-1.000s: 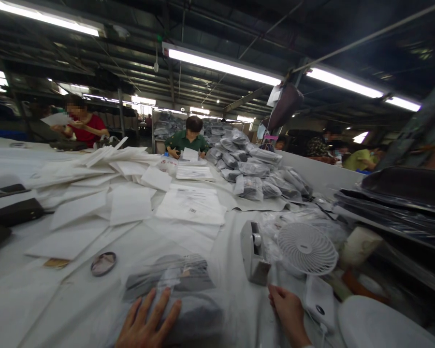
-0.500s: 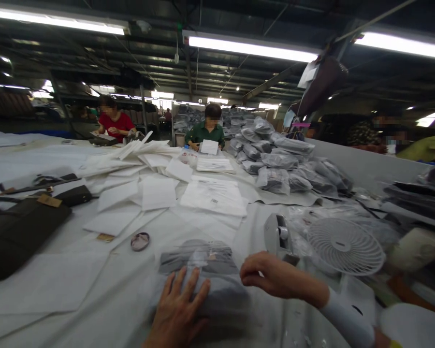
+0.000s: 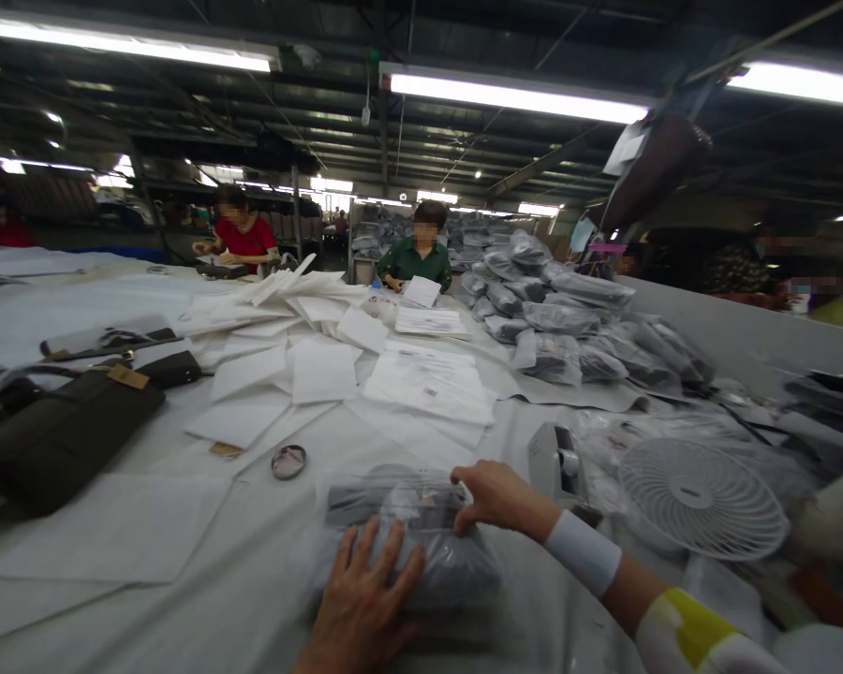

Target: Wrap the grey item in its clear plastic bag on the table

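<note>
Clear plastic bagged garment (image 3: 411,543): left hand (image 3: 362,613) flat on it, right hand (image 3: 495,498) fingers pinching top edge; label unreadable.

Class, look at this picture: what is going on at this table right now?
A person presses the left hand flat on a dark item in a clear plastic bag on the white table, while the right hand grips the bag's far edge. A tape dispenser and small white fan stand alongside. Two other people work at the far end.
</note>
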`<control>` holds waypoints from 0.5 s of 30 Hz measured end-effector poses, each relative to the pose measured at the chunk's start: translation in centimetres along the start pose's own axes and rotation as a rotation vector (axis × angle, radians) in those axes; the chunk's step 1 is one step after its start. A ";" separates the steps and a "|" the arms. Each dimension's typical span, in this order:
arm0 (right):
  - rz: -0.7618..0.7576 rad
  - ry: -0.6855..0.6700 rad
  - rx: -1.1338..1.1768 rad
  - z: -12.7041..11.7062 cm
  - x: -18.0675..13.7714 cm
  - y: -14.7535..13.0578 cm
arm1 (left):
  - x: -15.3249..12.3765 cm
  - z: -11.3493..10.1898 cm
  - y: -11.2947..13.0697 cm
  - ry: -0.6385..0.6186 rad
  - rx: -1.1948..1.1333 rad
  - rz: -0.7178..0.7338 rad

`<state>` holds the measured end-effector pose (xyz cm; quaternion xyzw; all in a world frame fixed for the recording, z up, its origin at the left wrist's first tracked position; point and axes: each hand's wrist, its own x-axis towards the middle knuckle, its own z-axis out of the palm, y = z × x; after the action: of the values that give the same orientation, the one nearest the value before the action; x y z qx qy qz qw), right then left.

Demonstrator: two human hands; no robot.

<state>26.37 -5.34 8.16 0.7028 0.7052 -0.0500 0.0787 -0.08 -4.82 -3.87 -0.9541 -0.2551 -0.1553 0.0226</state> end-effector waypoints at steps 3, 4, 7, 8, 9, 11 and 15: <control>0.135 0.135 -0.042 0.5 -0.9 1.3 | 0.0 -0.1 0.0 0.016 -0.005 0.015; 0.144 0.180 -0.040 0.9 -1.4 1.1 | 0.0 -0.1 0.0 0.020 -0.006 0.011; 0.037 0.291 -0.006 3.2 -3.5 -1.1 | 0.4 0.2 0.0 0.036 -0.020 -0.012; -0.031 0.308 0.006 4.4 -4.2 -2.1 | 0.4 0.2 -0.1 0.048 -0.023 -0.015; -0.107 0.319 0.012 5.9 -4.8 -3.1 | 0.4 0.3 -0.5 0.057 -0.019 -0.016; -0.245 0.389 0.000 9.2 -5.7 -4.4 | -0.3 0.4 -1.7 0.056 0.015 -0.008; -0.236 0.708 0.140 14.1 -7.0 -3.8 | -3.9 1.0 -5.6 0.064 0.149 -0.009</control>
<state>23.16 -14.84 -4.56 0.5942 0.7597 0.1391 -0.2245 -5.78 -1.75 -6.19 -0.9431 -0.2694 -0.1665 0.1013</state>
